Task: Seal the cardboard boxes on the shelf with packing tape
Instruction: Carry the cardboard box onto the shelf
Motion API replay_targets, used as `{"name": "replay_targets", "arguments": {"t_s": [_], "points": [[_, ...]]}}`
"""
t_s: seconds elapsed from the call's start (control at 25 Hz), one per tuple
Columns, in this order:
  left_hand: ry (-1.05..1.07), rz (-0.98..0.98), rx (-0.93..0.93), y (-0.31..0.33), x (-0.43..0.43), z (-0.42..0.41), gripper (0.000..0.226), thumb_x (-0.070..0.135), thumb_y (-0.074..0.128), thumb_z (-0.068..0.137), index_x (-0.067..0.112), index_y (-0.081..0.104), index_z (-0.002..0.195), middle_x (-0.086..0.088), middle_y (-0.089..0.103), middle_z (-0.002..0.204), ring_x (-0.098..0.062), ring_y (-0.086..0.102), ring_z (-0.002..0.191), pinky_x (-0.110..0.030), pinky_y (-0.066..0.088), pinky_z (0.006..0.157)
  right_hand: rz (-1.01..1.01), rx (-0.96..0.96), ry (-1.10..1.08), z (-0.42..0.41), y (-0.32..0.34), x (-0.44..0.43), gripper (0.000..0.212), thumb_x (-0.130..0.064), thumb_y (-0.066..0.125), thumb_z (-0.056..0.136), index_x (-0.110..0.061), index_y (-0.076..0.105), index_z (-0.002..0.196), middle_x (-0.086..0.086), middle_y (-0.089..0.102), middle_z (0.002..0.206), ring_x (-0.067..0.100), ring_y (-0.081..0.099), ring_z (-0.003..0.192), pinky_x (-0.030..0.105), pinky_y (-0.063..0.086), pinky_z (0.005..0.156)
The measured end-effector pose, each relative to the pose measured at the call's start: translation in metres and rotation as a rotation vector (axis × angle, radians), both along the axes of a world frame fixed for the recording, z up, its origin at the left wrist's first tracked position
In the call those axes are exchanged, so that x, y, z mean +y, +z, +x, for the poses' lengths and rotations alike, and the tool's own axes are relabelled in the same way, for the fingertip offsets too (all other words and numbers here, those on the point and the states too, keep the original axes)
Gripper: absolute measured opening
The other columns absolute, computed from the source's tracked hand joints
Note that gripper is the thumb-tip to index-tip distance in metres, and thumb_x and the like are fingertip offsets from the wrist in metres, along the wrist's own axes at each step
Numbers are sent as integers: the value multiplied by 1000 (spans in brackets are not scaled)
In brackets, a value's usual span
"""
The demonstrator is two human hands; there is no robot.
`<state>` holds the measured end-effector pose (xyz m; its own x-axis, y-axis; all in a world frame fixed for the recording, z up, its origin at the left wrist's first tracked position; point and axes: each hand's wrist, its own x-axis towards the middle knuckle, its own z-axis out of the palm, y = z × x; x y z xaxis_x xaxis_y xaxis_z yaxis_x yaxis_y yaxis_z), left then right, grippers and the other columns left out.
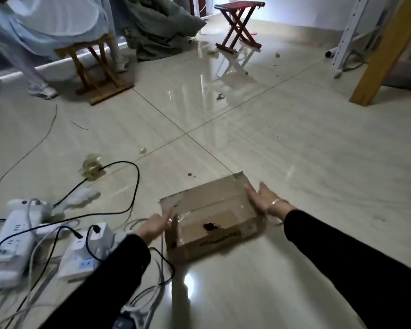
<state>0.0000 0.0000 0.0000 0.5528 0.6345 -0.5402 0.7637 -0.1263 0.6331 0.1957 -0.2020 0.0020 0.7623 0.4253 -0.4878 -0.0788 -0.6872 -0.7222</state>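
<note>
A flat brown cardboard box [211,214] lies on the tiled floor in front of me, its top covered with shiny clear tape and marked by a dark hole. My left hand [156,225] presses against the box's left side with straight fingers. My right hand [262,198] lies flat against the right side, a bracelet on its wrist. Both arms wear black sleeves. No tape roll shows.
White power strips [12,241] and tangled cables [128,186] crowd the floor at left. A wad of used tape [90,167] lies beyond them. Two folding stools [240,24], a seated person's legs [40,86], a shelf frame [349,32] and a wooden post [384,51] stand farther back.
</note>
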Motion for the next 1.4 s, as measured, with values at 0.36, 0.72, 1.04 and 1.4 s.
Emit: {"name": "replay_targets", "arguments": {"t_s": [0.36, 0.72, 1.04, 1.4], "points": [[163, -165, -240, 64, 7, 33, 28, 29, 36, 101, 6, 43, 85, -3, 46, 58, -9, 45, 37, -14, 35, 36, 183, 39, -84, 8, 50, 5, 40, -40, 52, 92, -8, 53, 115, 9, 60, 111, 23, 56, 95, 26, 44, 76], [130, -152, -361, 475, 60, 35, 28, 42, 31, 99, 29, 54, 108, -2, 56, 100, -24, 52, 79, -40, 48, 68, 594, -32, -152, 17, 437, 43, 66, -67, 52, 78, -30, 51, 133, -9, 49, 138, 13, 43, 131, 40, 31, 114], [33, -100, -544, 971, 62, 15, 49, 58, 44, 90, 13, 47, 72, 4, 48, 57, -13, 43, 52, -22, 36, 55, 885, 114, -171, -1, 898, 54, 72, -78, 50, 67, -34, 58, 123, -2, 65, 122, 22, 62, 111, 52, 46, 100], [122, -297, -1023, 1169, 4, -42, 53, 50, 28, 98, 13, 60, 119, -7, 72, 98, -20, 70, 80, -38, 51, 76, 814, -105, 21, -61, 1151, -14, 56, -64, 28, 90, -25, 57, 118, 6, 59, 121, 18, 55, 101, 43, 43, 99]]}}
